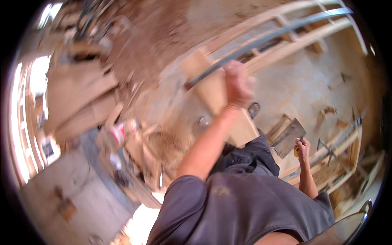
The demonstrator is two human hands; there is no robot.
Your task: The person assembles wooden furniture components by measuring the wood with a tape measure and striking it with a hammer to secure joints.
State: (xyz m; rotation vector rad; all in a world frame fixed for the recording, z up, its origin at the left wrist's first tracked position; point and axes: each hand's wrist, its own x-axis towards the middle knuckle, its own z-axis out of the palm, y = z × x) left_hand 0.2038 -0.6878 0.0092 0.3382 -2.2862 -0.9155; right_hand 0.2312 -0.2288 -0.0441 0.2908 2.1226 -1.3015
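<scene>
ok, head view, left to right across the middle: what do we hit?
Stacked wood boards → clutter of small items with a red-and-white one → left hand gripping a wooden plank → flat metal blade → right hand on its yellow handle → curved wooden frame.

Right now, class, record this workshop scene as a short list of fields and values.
Left hand: raised, gripping a wooden board
Right hand: lowered, holding a yellow-handled flat metal tool
Long metal strip: curves across behind the board
Wooden frame: lies on the dusty floor
Clothing: grey shirt
</scene>
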